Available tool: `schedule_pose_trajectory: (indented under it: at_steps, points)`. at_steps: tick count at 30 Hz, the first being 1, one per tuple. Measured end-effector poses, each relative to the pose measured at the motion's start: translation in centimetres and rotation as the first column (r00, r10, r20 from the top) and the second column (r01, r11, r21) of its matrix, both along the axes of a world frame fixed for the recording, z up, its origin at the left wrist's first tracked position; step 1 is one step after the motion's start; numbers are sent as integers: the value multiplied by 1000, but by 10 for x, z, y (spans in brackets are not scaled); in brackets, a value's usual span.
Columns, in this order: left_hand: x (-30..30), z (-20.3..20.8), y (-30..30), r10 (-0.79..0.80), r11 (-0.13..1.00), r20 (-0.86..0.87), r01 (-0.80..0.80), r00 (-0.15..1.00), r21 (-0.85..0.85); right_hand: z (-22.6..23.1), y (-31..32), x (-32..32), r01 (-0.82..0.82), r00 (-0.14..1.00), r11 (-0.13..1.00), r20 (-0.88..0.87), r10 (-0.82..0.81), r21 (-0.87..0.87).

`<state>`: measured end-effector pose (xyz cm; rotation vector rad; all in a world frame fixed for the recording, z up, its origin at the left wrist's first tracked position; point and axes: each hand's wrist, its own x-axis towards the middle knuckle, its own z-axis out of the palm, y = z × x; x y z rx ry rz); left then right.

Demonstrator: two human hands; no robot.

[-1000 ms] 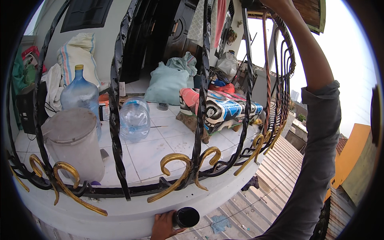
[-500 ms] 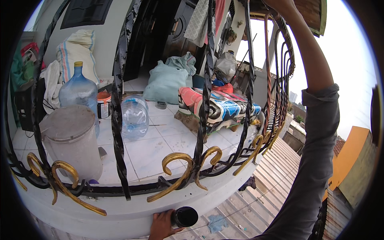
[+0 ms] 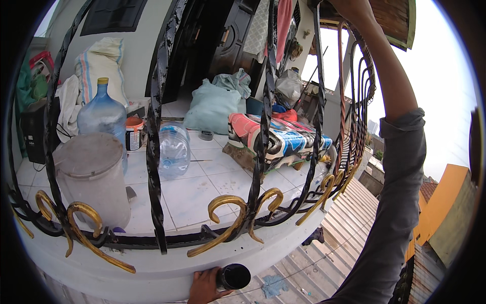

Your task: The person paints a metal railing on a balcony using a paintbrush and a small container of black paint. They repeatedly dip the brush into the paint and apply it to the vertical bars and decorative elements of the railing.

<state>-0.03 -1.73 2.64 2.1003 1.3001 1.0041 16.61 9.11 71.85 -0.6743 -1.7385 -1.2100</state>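
Observation:
My left hand [image 3: 204, 285] is wrapped round a small black cup [image 3: 236, 277], held outside the white ledge of a balcony. The cup's opening faces me, and its inside looks dark. My right arm, in a grey sleeve, reaches up to the top edge of the view. There my right hand [image 3: 350, 8] is cut off, its fingers out of sight near the top of the railing. Between me and the porch stands the railing, with black twisted bars [image 3: 153, 147] whose paint looks patchy, and gold scrolls [image 3: 230, 202] at their feet.
Behind the bars are a lidded grey bin [image 3: 91, 177], a blue water jug [image 3: 102, 111], a clear jug on its side [image 3: 174, 152], a paint can [image 3: 133, 138], a pale green sack [image 3: 212, 106] and a cloth-covered low bench [image 3: 283, 139]. A corrugated roof [image 3: 339, 228] lies below, outside the ledge.
The view has shifted slightly, so the porch and railing appear a little to the right. My left hand keeps the cup in nearly the same place; my right arm stays raised.

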Motion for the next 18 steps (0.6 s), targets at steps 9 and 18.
schedule_pose_trajectory:
  at_steps: [9, 18]
  points:
    - [0, -3, 1, 1, 999, -4, -1, 1000, 34, 2, 4, 11, -95, 991, 991, 101, 85, 97]
    - [-2, -6, 3, -5, 1000, 20, 5, 1000, 19, 1, 1, 6, -6, 988, 982, 152, -23, 188]
